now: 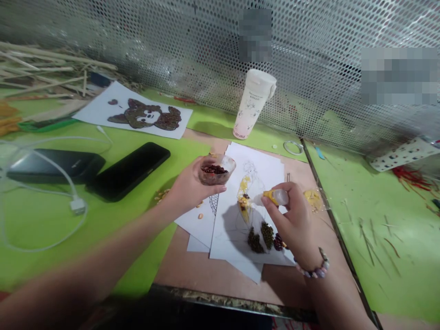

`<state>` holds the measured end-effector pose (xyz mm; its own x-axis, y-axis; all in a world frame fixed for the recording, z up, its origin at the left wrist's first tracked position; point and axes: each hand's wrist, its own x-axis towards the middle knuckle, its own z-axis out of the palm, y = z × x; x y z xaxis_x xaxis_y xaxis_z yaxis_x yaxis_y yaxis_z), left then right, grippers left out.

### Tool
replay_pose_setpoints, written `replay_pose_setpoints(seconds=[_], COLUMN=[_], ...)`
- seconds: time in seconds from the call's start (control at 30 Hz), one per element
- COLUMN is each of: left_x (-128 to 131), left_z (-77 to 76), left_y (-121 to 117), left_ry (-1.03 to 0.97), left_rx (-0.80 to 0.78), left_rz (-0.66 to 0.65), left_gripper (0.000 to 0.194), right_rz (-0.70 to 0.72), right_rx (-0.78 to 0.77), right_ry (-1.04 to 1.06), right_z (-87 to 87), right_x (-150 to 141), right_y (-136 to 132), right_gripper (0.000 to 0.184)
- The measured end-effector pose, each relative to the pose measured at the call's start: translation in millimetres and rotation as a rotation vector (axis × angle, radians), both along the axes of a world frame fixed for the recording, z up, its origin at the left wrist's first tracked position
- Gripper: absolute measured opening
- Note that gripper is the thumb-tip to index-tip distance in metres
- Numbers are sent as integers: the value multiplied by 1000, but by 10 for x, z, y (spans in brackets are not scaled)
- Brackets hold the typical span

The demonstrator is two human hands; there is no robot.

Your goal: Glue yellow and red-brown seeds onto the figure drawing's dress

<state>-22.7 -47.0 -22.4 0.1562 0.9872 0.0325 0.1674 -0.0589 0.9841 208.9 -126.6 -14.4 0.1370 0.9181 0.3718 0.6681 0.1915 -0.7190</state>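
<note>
My left hand [187,190] is wrapped around a small clear plastic cup [222,178], held up over the left edge of the drawing sheet [227,243]. Dark red-brown beans [213,169] lie inside it. In my right hand [295,215] is a small glue bottle [277,197] with a yellow band, tilted with its pale tip toward the drawing. A pencil figure on the sheet carries a yellow patch [244,206] with a few dark beans on it. Lower down sit green bean clusters [267,234] and dark red beans [277,243] near my right wrist.
A white tumbler [252,105] stands behind the paper. To the left lie a black phone [129,172], a power bank [57,166] with a white cable [78,205], and a bean-covered picture [147,117]. A clear plastic packet [314,199] is at right. Perforated metal mesh [192,59] rises behind.
</note>
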Motion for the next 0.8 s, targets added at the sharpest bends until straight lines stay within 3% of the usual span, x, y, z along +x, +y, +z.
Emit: replay_pose_setpoints(seconds=[0.37, 0.5, 0.63, 0.8], left_x=[9, -10, -16, 1], left_z=[9, -30, -46, 19], left_y=[-12, -3, 2, -10], left_ry=[-1, 13, -1, -102], left_rx=[5, 13, 41, -48], left_rz=[6, 8, 16, 35], left_gripper=[54, 55, 56, 56], right_rz=[-13, -28, 38, -2], right_rx=[-29, -41, -117, -76], right_ry=[29, 209, 520, 766], right_z=[4, -32, -69, -50], right_x=[7, 20, 54, 262], right_y=[-12, 3, 75, 194], right_gripper=[19, 24, 23, 24])
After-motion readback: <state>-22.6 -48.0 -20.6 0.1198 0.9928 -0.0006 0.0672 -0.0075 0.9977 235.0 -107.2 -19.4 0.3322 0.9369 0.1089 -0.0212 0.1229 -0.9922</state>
